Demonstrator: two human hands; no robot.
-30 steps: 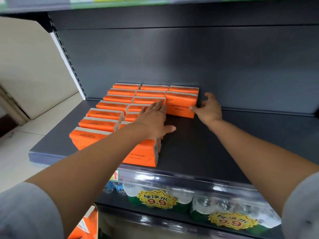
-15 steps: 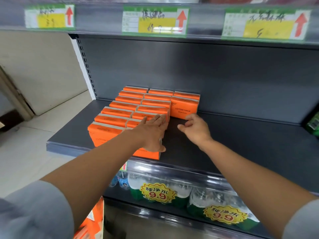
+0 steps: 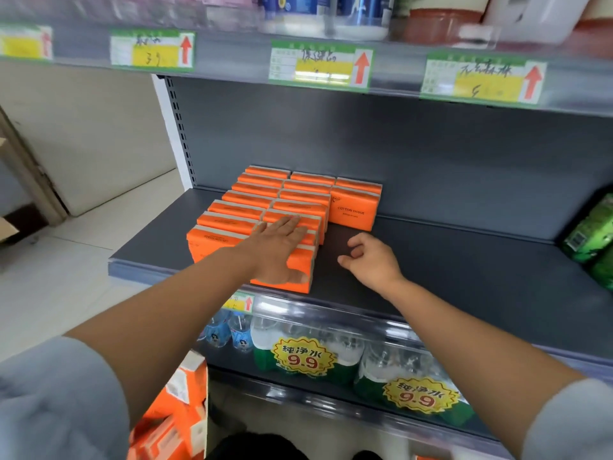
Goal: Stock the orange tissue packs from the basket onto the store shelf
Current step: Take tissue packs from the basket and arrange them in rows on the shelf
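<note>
Two hands (image 3: pixel 275 250) (image 3: pixel 373 265), three tissue-pack columns (image 3: pixel 247 198)

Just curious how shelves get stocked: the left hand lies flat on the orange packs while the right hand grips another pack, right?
Not quite. The head view shows the right hand gripping nothing, fingers loosely curled over the bare shelf. The left hand does lie flat on the orange packs.

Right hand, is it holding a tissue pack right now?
No, the right hand is empty, its fingers loosely curled above the dark shelf beside the tissue packs.
</note>
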